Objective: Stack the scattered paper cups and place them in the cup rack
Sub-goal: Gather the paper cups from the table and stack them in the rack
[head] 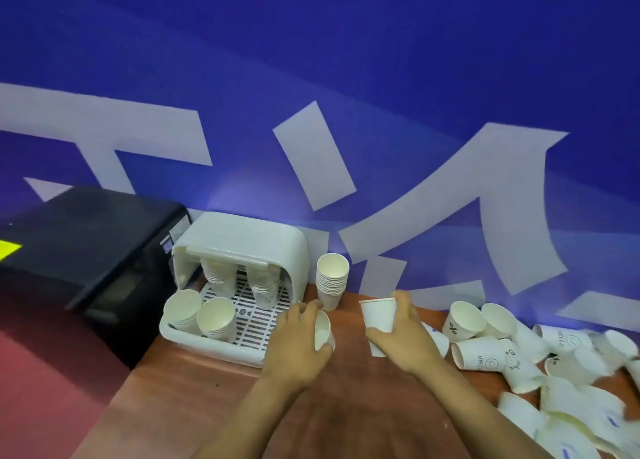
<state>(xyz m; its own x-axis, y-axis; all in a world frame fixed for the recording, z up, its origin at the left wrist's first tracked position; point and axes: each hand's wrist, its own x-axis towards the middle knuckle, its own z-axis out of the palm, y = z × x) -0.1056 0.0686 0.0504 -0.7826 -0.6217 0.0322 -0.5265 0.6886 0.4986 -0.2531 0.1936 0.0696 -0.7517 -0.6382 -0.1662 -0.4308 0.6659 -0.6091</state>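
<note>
While the left hand (298, 341) grips one paper cup (322, 330), the right hand (401, 334) grips another cup (379, 315). Scattered cups (519, 358) lie at three o'clock. The cup rack (242, 285), at ten o'clock, holds stacks.

Cup rack (221, 346) left, stacked cups (331, 280) beside it, scattered cups (540, 365) right.

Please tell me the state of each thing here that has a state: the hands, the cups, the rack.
left hand: grips a tilted cup
right hand: grips an upright cup
cup rack: lid open, holds four stacks
stack beside rack: upright on the table
scattered cups: mostly lying on their sides
</note>
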